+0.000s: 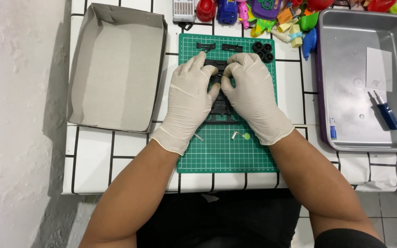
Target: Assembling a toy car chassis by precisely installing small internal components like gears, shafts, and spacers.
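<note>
I see both gloved hands closed on a black plastic frame (220, 108) lying on the green cutting mat (226, 151) — my left hand (188, 98) pinches its left side, my right hand (251, 94) its right, thumbs meeting over the middle. The frame's long axis runs near to far, directly under both hands. A white slip (378, 69) lies in the metal tray (345, 133) at right; a grey cardboard box (116, 69) sits left.
</note>
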